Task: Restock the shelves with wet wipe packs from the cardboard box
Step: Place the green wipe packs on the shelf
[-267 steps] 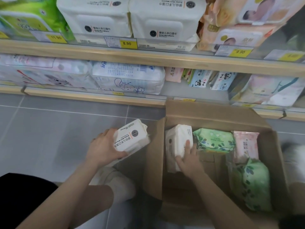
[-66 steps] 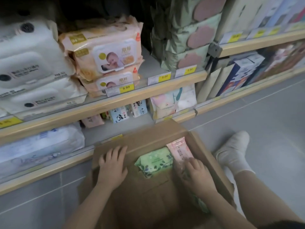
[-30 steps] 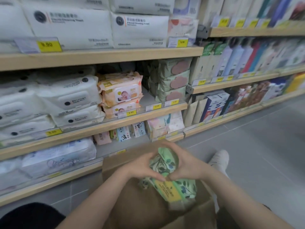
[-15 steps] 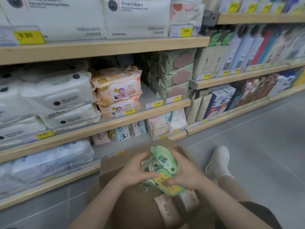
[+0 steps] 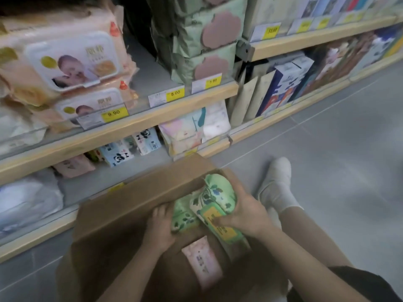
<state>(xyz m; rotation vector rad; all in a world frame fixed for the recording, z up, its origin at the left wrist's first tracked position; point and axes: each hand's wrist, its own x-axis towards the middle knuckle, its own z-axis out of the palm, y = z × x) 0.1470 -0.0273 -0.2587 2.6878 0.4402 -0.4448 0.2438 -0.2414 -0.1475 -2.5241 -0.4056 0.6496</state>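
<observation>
Green leaf-print wipe pack [image 5: 214, 199], yellow label; pink pack [image 5: 204, 261]; brown cardboard box [image 5: 135, 205]; yellow price tags [image 5: 175, 93].

Grey floor tiles [image 5: 327, 162] with thin pale joints run along the aisle — smooth and faintly glossy. Pale wooden shelf edges [image 5: 139, 125] slant across the view in tiers, carrying yellow price tags [image 5: 175, 94] in clear holders. A metal bracket [image 5: 245, 51] joins two shelving bays. The light is dim and even, and the upper left corner falls into shadow.

cardboard box [image 5: 135, 205] near side cropped, interior shadowed
</observation>
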